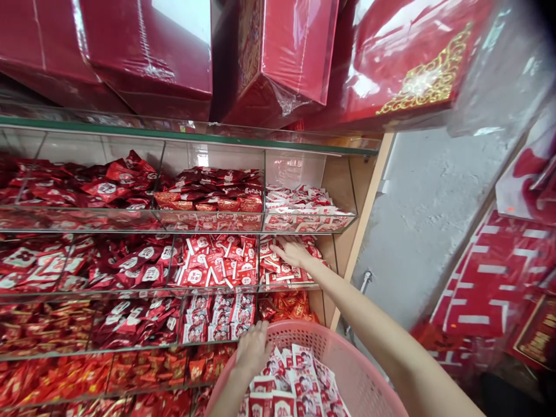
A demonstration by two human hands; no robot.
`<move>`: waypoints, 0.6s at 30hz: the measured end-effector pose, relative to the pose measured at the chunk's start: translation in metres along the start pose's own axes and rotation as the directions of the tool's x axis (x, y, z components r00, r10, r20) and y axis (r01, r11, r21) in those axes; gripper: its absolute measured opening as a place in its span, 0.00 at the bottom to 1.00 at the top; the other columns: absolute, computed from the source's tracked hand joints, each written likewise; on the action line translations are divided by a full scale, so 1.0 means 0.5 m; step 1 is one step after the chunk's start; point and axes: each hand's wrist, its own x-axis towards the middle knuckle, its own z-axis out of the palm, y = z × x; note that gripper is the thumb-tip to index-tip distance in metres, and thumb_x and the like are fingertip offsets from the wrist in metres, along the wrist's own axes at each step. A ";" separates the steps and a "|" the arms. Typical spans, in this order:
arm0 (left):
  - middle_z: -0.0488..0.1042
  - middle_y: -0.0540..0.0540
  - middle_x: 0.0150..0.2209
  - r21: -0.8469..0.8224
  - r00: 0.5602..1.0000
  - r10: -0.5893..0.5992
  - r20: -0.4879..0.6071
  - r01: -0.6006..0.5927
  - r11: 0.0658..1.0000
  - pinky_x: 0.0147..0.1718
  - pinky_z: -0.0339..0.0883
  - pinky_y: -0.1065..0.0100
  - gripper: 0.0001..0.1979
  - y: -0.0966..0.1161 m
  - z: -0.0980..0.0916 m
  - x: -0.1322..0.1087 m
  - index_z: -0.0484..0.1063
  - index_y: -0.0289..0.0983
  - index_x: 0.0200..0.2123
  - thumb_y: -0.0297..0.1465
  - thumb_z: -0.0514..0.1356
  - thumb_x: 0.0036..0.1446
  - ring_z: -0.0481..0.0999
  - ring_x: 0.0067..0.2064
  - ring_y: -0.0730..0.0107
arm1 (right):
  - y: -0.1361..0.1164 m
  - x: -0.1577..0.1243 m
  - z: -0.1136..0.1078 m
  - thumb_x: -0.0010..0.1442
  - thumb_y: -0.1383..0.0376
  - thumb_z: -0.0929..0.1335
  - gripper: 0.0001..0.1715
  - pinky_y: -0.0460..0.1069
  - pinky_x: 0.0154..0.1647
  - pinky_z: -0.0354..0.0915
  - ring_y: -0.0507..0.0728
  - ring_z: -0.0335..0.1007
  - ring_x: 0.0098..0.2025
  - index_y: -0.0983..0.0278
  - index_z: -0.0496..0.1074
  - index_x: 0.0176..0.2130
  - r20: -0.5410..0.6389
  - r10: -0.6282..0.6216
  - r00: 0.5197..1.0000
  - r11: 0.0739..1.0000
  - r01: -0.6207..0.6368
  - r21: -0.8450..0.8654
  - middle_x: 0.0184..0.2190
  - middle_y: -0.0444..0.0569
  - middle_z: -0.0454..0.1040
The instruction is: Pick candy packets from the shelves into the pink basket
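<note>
My right hand (292, 252) lies with fingers stretched over small red-and-white candy packets (284, 271) in the right-hand compartment of a middle shelf. Its fingertips touch the packets, and none is plainly held. My left hand (252, 348) is bent over the left rim of a pink plastic basket (360, 370); its thumb and the undersides of its fingers are hidden. Inside the basket are many white-and-red printed packets (299, 379). Similar white packets with printed figures (219, 317) stand in rows on the shelf left of the basket.
Glass shelves with clear dividers hold red wrapped packets (145, 255) on the left. Large red boxes in plastic (286, 46) stand on the top shelf (186, 132). A wooden side panel (362, 200) ends the shelving, beside a grey wall (419, 214). Red-and-white bagged goods (478, 284) hang at right.
</note>
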 end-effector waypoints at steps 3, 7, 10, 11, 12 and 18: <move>0.66 0.42 0.58 0.000 1.000 0.009 -0.015 -0.009 1.000 0.55 0.57 0.58 0.26 0.000 -0.001 -0.001 0.58 0.37 0.58 0.35 0.47 0.57 0.63 0.59 0.59 | 0.000 -0.003 0.003 0.63 0.46 0.52 0.32 0.58 0.57 0.47 0.63 0.60 0.55 0.62 0.64 0.53 -0.036 -0.015 0.999 1.000 0.015 0.001 0.54 0.57 0.65; 0.67 0.41 0.57 -0.002 0.999 0.023 -0.025 -0.023 1.000 0.55 0.58 0.58 0.25 0.001 -0.004 -0.002 0.59 0.37 0.57 0.34 0.47 0.56 0.64 0.58 0.58 | -0.001 -0.008 0.004 0.64 0.49 0.52 0.29 0.57 0.56 0.48 0.62 0.59 0.54 0.62 0.67 0.50 -0.082 -0.029 0.996 0.999 0.031 0.021 0.53 0.56 0.66; 0.67 0.41 0.57 -0.008 0.999 0.024 -0.033 -0.024 1.000 0.55 0.58 0.58 0.25 0.001 -0.003 -0.001 0.59 0.37 0.57 0.34 0.47 0.56 0.64 0.58 0.59 | -0.003 -0.012 0.000 0.64 0.49 0.54 0.27 0.57 0.55 0.49 0.62 0.59 0.53 0.61 0.68 0.49 -0.110 -0.031 0.993 0.999 0.034 0.030 0.52 0.55 0.67; 0.67 0.41 0.57 -0.010 0.999 0.025 -0.035 -0.025 1.000 0.55 0.58 0.59 0.24 0.000 -0.003 -0.001 0.59 0.37 0.57 0.34 0.47 0.56 0.64 0.58 0.59 | -0.003 -0.013 -0.001 0.64 0.49 0.55 0.26 0.57 0.55 0.49 0.62 0.59 0.53 0.61 0.69 0.48 -0.121 -0.032 0.992 0.999 0.036 0.029 0.51 0.55 0.67; 0.67 0.41 0.57 -0.012 0.999 0.027 -0.036 -0.027 1.000 0.55 0.58 0.59 0.24 0.000 -0.003 -0.001 0.59 0.37 0.57 0.34 0.47 0.56 0.64 0.58 0.59 | -0.005 -0.015 -0.002 0.64 0.49 0.55 0.26 0.57 0.55 0.49 0.61 0.59 0.53 0.61 0.69 0.47 -0.130 -0.036 0.991 0.999 0.040 0.026 0.51 0.55 0.67; 0.67 0.41 0.56 -0.007 0.999 0.030 -0.045 -0.030 1.000 0.54 0.59 0.57 0.24 -0.002 0.000 -0.001 0.60 0.37 0.56 0.34 0.46 0.56 0.65 0.57 0.58 | -0.007 -0.028 0.003 0.63 0.50 0.57 0.25 0.57 0.56 0.47 0.60 0.60 0.50 0.64 0.69 0.44 -0.181 -0.110 0.977 0.993 0.115 0.016 0.47 0.55 0.68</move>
